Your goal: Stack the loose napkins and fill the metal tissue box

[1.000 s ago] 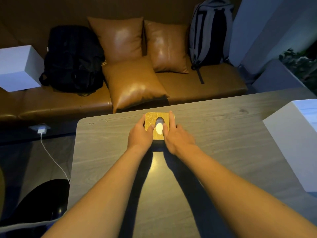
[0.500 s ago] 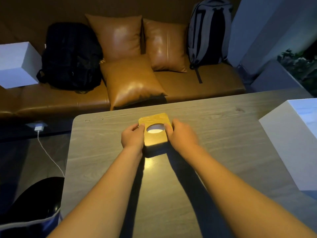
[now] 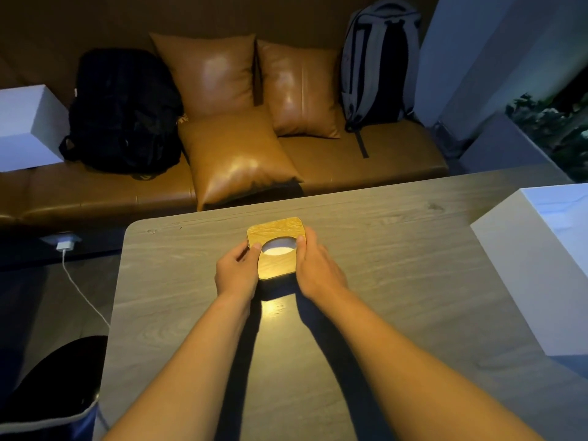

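The tissue box point(image 3: 276, 246) sits on the grey wood-grain counter point(image 3: 397, 265), toward its far edge and roughly midway across. Its top is a wood-patterned lid with rounded corners and an oval opening, through which white napkins point(image 3: 277, 248) show. The body under the lid lies in shadow, so its material cannot be told.

The left hand point(image 3: 237, 272) grips the box's left side, fingers curled round the edge and the thumb lying on the lid beside the opening. The right hand point(image 3: 318, 268) grips the right side the same way, its thumb on the lid at the opening's right rim. Both bare forearms reach in from the bottom of the view.

A white block point(image 3: 541, 265) stands on the counter at the right, well apart from the box. Beyond the counter runs a brown leather bench with three tan cushions point(image 3: 235, 154), a black backpack point(image 3: 124, 113) to their left and a grey backpack point(image 3: 378, 62) to their right. A white charger point(image 3: 65, 245) with a cable is plugged in low at the left.
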